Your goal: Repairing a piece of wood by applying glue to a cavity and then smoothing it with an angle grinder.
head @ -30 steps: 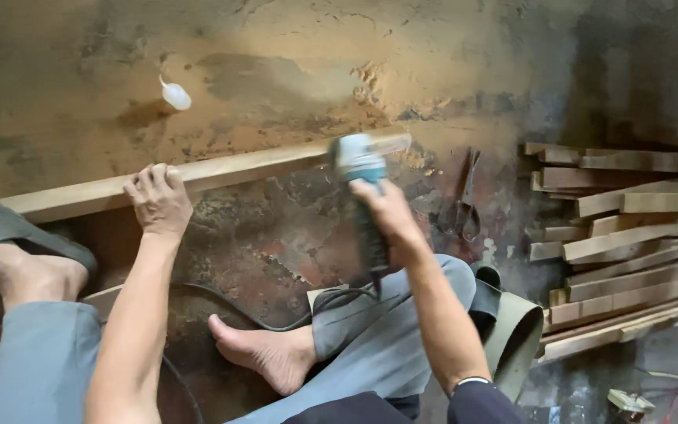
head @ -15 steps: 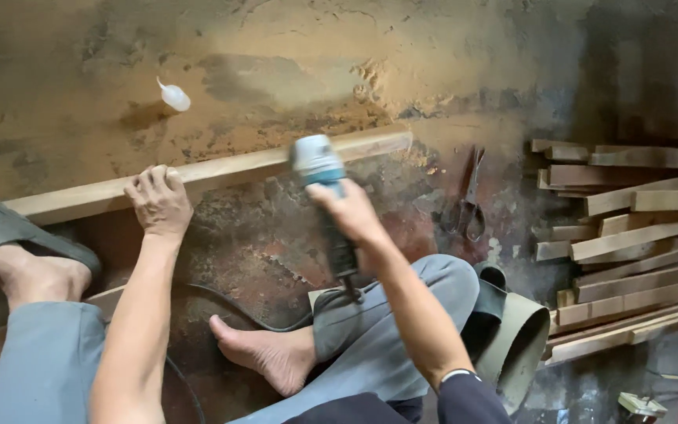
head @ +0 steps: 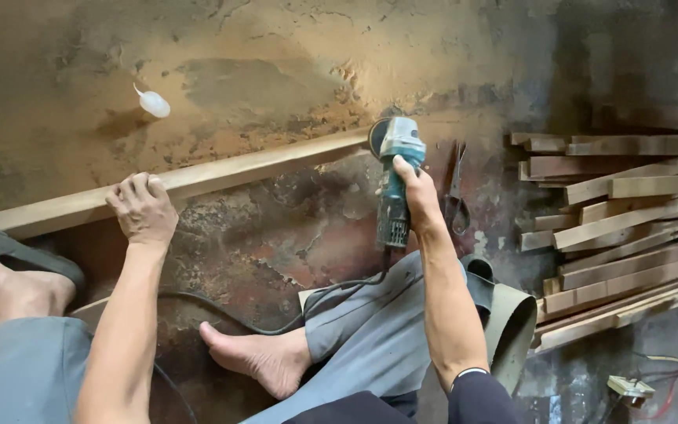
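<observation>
A long wooden strip (head: 221, 174) lies across the dusty floor, rising toward the right. My left hand (head: 143, 208) presses down on it near its left part. My right hand (head: 419, 196) grips the body of a teal angle grinder (head: 395, 177), whose disc (head: 378, 135) sits at the right end of the strip. The grinder's black cord (head: 331, 292) trails back over my lap. My bare feet rest on the floor below the strip.
A stack of wooden strips (head: 614, 228) lies at the right. Dark pliers (head: 455, 192) lie between the grinder and the stack. A small white bottle (head: 153, 103) lies on the floor beyond the strip. A green sandal (head: 512, 330) sits by my right knee.
My right hand carried the grinder left along the strip, then back to the right end. My left hand stayed pressed on the strip.
</observation>
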